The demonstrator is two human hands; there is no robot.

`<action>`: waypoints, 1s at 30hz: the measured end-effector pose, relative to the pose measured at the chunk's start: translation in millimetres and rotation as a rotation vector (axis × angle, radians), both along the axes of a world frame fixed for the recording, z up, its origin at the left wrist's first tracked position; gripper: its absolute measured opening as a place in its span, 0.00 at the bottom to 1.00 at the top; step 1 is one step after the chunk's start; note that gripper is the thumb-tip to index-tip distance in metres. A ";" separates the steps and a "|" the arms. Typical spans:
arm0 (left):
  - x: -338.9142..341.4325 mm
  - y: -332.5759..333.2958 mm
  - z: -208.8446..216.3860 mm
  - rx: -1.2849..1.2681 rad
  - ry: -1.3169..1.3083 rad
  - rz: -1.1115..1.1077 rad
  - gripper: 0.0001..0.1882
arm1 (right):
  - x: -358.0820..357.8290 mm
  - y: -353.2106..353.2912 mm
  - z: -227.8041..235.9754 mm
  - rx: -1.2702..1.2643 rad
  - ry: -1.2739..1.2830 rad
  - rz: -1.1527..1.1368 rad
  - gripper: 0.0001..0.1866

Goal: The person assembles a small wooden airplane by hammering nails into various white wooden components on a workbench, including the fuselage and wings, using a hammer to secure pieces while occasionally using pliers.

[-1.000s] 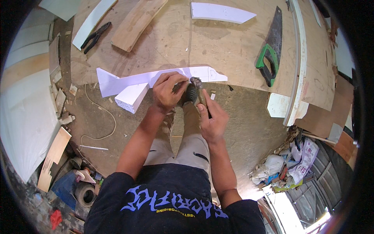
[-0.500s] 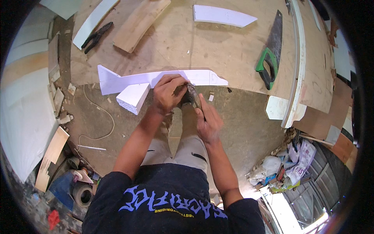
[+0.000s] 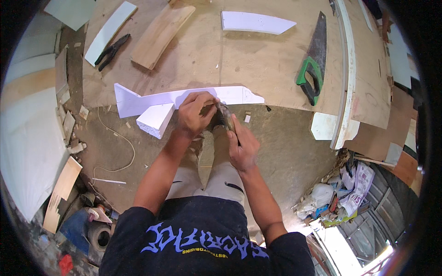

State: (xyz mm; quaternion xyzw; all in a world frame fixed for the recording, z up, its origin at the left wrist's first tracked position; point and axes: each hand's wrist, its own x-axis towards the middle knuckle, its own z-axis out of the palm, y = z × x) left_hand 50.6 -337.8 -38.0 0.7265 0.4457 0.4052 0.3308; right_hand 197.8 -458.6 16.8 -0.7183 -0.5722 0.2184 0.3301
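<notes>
A white, airplane-shaped foam piece (image 3: 159, 98) lies along the near edge of the plywood table, with pencil lines near its right end. Jutting toward me from its near side is a white foam block (image 3: 156, 120) with a rough end face. My left hand (image 3: 197, 112) is closed in a pinch at the near edge of the airplane-shaped piece; what the fingertips hold is hidden. My right hand (image 3: 244, 146) grips a worn, dark, elongated tool (image 3: 225, 115) of a kind I cannot make out. Its far end meets my left fingertips.
On the plywood table (image 3: 193, 60) lie a green-handled handsaw (image 3: 313, 69), black pliers (image 3: 112, 52), a wooden board (image 3: 161, 37) and a pointed white piece (image 3: 258, 23). A long pale strip (image 3: 348, 73) runs down the right side. A thin cord (image 3: 131, 145) curls across the floor.
My view has tilted slightly, so the things on the table sit a little left and lower. Both hands stay together at the foam piece, the right one still around the dark tool.
</notes>
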 end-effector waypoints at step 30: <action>-0.3 6.0 0.8 0.048 0.037 -0.033 0.12 | -4.2 2.4 0.8 0.107 -0.006 -0.012 0.26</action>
